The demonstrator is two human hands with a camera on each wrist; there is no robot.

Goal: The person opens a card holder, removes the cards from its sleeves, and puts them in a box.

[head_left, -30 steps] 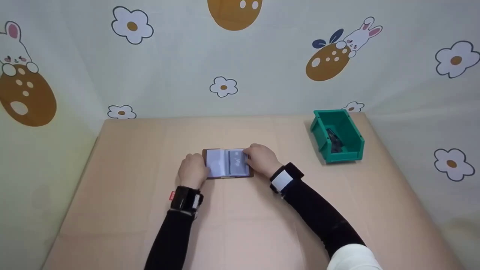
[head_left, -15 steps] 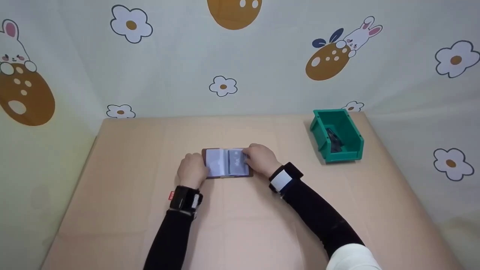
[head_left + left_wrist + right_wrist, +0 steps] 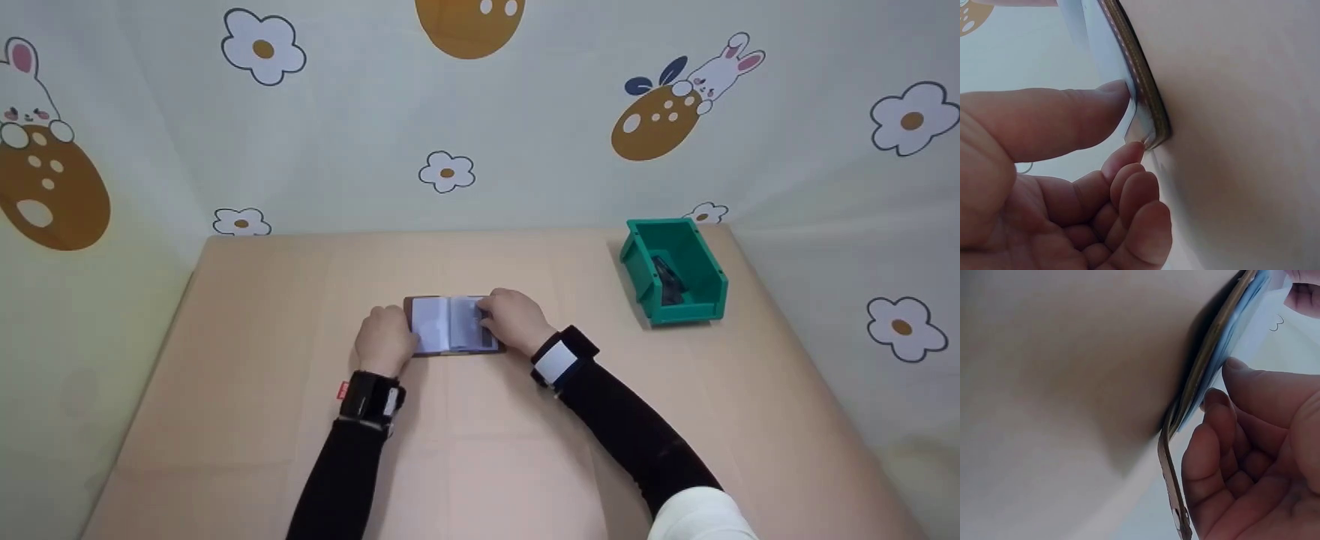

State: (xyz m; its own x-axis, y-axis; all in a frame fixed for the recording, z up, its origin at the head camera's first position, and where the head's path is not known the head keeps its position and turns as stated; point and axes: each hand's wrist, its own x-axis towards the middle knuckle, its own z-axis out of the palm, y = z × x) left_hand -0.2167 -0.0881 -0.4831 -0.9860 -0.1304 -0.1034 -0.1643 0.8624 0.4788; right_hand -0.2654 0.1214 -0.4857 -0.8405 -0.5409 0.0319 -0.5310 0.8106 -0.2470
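Note:
A brown card holder (image 3: 431, 324) lies spread open on the table in the head view, its clear plastic sleeves facing up. My left hand (image 3: 385, 341) grips its left edge, the thumb (image 3: 1089, 115) pressing on the sleeves. At the right side, my right hand (image 3: 517, 319) pinches a sleeve (image 3: 465, 322) between thumb and fingers, partly lifted toward the middle. Beneath that sleeve a dark strip (image 3: 487, 336) shows beside the fingers. A narrow strap (image 3: 1169, 478) with a metal snap hangs from the cover in the right wrist view. The right fingertips partly hide the pages.
A green bin (image 3: 686, 313) stands at the back right of the table (image 3: 300, 285), with dark objects (image 3: 667, 281) inside that I cannot identify. Behind the table hangs a patterned cloth wall (image 3: 345, 127); similar cloth lines both sides.
My right hand has shifted slightly left, drawing the sleeve inward, so the grey card with lettering no longer shows as before. My left hand has stayed in place.

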